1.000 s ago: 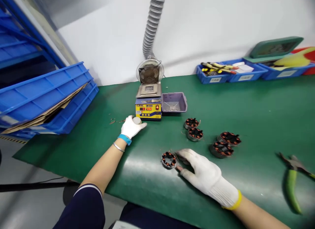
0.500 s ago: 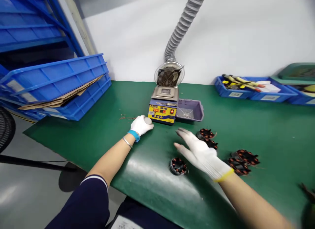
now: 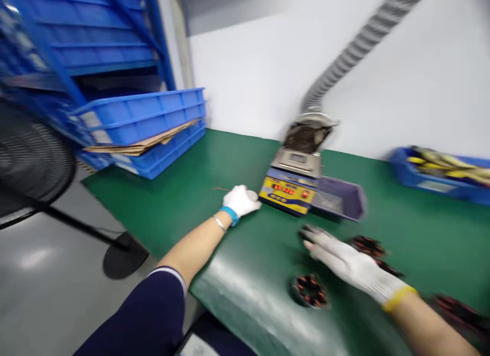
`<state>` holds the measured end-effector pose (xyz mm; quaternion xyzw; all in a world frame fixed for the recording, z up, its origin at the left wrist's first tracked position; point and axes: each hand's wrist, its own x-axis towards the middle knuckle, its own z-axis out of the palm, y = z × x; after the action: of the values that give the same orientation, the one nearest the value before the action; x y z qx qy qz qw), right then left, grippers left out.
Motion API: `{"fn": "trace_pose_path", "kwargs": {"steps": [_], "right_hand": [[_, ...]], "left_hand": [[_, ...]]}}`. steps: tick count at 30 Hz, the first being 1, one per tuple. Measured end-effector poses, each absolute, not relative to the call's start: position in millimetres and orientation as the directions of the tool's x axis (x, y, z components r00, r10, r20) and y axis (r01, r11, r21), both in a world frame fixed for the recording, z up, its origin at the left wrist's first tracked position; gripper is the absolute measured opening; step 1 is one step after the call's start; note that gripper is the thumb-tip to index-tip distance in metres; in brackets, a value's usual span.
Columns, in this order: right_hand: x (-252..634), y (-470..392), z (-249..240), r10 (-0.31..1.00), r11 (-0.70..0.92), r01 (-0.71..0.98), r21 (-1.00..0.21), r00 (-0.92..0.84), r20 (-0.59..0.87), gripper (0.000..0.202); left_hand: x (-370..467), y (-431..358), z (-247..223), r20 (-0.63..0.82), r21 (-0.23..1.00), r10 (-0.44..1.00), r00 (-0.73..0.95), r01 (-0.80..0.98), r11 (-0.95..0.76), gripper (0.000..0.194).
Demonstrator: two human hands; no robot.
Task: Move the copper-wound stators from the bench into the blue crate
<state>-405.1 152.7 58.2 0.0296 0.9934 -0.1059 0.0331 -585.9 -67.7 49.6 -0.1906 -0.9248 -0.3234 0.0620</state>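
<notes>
My left hand (image 3: 241,200), in a white glove, is closed around a small pale round object (image 3: 252,195) on the green table, just left of the yellow and blue heating unit (image 3: 287,193) with red digits. My right hand (image 3: 344,259), gloved in white with a yellow cuff, hovers palm down over the table, fingers stretched out and nothing in them. Below its fingertips lies a round wound coil part (image 3: 309,290) in black and copper. Further coil parts (image 3: 368,246) sit behind and beside the right hand, partly hidden and blurred.
A purple tray (image 3: 354,200) adjoins the heating unit. Stacked blue crates (image 3: 149,119) with cardboard between them stand at the left. A blue bin (image 3: 401,167) of tools is at the right. A grey hose (image 3: 356,50) rises behind the unit. A black fan (image 3: 34,162) stands left.
The view has swung left, so the table items appear further right. My left hand stays at the round object beside the unit. The fingers of my right hand are closer together.
</notes>
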Motion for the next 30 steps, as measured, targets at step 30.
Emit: {"fn": "trace_pose_path", "kwargs": {"steps": [30], "right_hand": [[-329, 120, -2, 0.169, 0.923, -0.056, -0.382, -0.830, 0.531, 0.019]], "left_hand": [[-481, -52, 13, 0.286, 0.565, 0.893, -0.346, 0.814, 0.135, 0.133]]}}
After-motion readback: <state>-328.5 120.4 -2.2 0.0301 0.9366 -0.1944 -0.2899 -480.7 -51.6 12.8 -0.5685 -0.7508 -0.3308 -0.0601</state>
